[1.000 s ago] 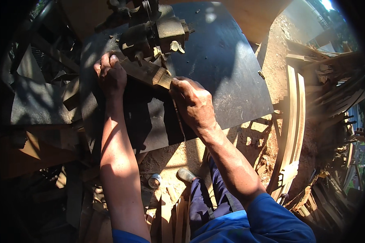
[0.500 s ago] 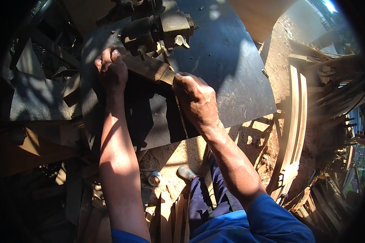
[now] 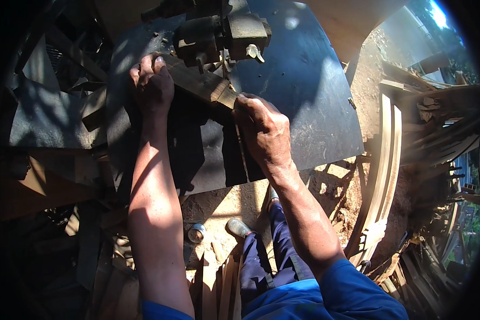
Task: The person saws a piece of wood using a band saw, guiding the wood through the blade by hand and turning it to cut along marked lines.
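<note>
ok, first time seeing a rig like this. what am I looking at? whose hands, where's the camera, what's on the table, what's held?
No robot here: these are one person's bare hands, the left hand and the right hand. The view comes from a fisheye camera worn on the person's head, looking down, so straight edges bend toward the rim. Picture left is the person's left.

Both hands hold a wooden block at a dark table: the left hand curls over its far end, the right grips the near end. A narrow slot runs in from the table's near edge. Dark machine parts stand over the table beyond the block; I can't make out a blade. Off to the right are long wooden strips.
</note>
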`<state>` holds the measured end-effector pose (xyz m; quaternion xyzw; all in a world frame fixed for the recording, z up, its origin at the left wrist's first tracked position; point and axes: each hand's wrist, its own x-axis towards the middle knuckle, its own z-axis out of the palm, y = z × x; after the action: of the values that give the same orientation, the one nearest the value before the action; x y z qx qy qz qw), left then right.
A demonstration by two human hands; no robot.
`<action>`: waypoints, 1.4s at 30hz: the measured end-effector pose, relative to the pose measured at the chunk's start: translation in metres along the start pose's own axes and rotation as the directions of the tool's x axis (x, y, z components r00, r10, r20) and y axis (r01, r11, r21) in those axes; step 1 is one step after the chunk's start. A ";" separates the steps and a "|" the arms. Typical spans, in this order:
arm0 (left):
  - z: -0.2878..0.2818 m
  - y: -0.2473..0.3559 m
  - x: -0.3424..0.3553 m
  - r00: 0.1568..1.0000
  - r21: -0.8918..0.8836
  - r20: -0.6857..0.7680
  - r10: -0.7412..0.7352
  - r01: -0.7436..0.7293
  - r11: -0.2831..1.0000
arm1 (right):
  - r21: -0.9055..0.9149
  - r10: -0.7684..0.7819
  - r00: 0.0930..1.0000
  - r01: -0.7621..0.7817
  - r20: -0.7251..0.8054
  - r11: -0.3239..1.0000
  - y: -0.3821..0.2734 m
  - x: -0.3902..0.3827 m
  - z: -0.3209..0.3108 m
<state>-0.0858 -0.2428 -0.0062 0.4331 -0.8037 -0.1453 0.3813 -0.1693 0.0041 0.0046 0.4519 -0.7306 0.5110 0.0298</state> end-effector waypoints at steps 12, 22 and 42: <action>0.008 -0.008 0.003 0.996 0.033 -0.074 0.042 -0.040 0.999 | -0.003 0.020 1.000 -0.020 0.005 1.000 -0.003 0.001 -0.001; 0.008 -0.010 0.001 0.998 0.031 -0.049 0.033 -0.031 0.999 | 0.012 0.000 1.000 0.001 -0.018 1.000 0.002 0.001 0.003; 0.010 -0.008 0.003 0.994 0.092 -0.080 0.076 -0.068 0.993 | 0.016 0.035 0.999 -0.034 -0.031 0.999 0.002 0.003 0.002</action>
<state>-0.0897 -0.2509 -0.0160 0.4262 -0.8078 -0.0771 0.3997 -0.1716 0.0008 0.0036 0.4313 -0.7338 0.5241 0.0290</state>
